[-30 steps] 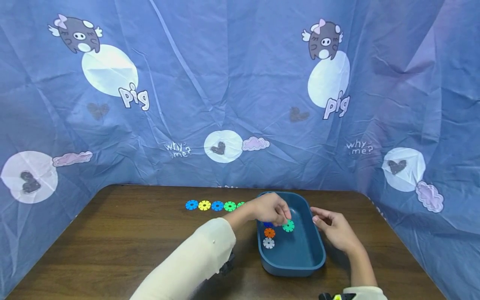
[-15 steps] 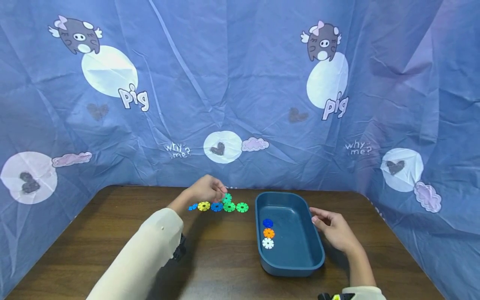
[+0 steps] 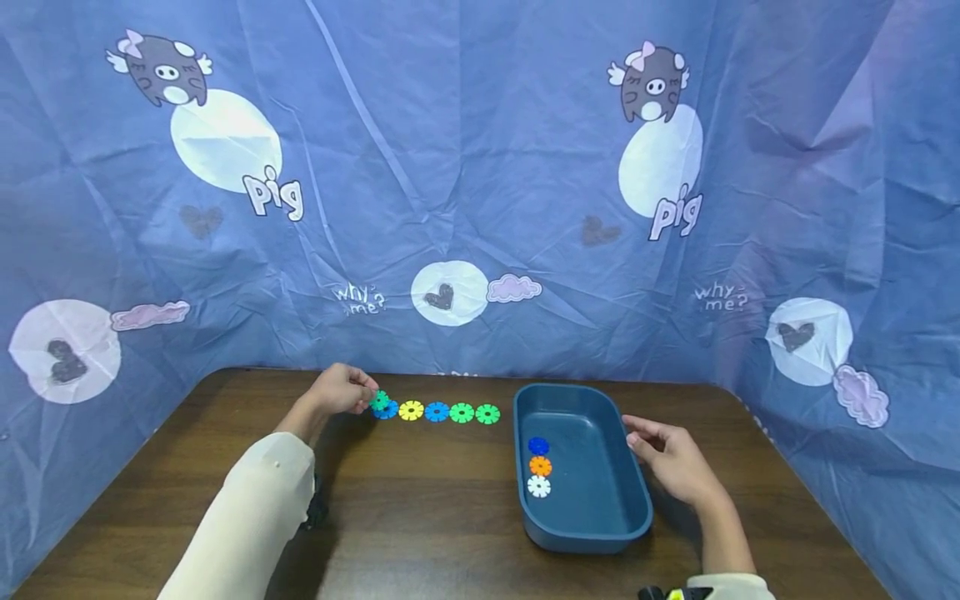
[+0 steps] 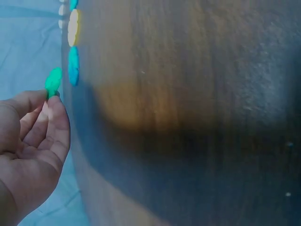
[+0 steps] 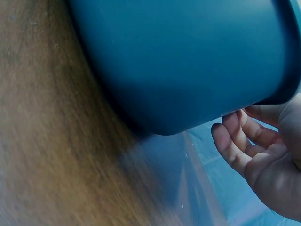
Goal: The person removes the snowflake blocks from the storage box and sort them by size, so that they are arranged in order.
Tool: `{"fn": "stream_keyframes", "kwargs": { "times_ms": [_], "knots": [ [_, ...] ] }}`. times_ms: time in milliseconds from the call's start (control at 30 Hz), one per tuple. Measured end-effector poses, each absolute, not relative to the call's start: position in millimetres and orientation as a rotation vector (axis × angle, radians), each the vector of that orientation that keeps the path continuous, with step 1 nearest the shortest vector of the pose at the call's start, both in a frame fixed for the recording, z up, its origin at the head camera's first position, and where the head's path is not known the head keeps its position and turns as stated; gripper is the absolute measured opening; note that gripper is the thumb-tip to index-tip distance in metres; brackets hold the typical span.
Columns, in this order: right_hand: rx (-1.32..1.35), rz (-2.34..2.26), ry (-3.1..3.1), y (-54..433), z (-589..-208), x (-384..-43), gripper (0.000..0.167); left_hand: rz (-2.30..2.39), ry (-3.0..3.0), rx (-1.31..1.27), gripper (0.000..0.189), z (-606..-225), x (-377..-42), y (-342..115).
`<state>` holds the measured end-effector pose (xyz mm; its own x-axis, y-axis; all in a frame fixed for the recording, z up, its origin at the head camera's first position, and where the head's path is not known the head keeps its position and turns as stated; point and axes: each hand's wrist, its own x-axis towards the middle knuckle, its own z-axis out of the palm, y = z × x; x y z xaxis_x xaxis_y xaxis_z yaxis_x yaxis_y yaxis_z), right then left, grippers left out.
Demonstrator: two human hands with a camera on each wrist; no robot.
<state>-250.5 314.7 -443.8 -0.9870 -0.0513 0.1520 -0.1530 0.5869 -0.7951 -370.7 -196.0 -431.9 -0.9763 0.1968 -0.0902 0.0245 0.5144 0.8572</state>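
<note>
My left hand [image 3: 339,390] pinches a green snowflake disc [image 4: 54,81] between thumb and fingertips. In the head view that disc overlaps the blue disc [image 3: 387,412] at the left end of a row on the table. Rightward from there lie a yellow disc [image 3: 411,410], another blue disc [image 3: 437,412] and two green ones, the last being the rightmost green disc [image 3: 488,415]. My right hand [image 3: 675,460] rests its fingertips on the outer right wall of a dark blue bin [image 3: 596,500]; the right wrist view has the fingers [image 5: 230,150] loosely bent by that wall.
Inside the bin, along its left side, lie a dark blue disc [image 3: 538,447], an orange disc [image 3: 540,466] and a white disc [image 3: 538,487]. The brown wooden table [image 3: 420,517] ends at a blue printed curtain [image 3: 480,183] behind it.
My left hand has carried the green disc out of the bin and leftward along the row to its left end. My right hand has stayed at the bin.
</note>
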Motion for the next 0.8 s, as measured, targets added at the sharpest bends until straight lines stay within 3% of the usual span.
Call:
{"fn": "stream_keyframes", "kwargs": {
  "times_ms": [233, 800],
  "knots": [
    [0.165, 1.385, -2.694, 314.7, -443.4, -249.9, 0.037, 1.472, 2.595, 0.03, 0.014, -445.7, -370.5, -209.8],
    [0.162, 1.387, -2.695, 315.1, -442.7, -249.7, 0.036, 1.452, 2.634, 0.01, 0.015, -455.3, -369.3, -217.4]
  ]
}}
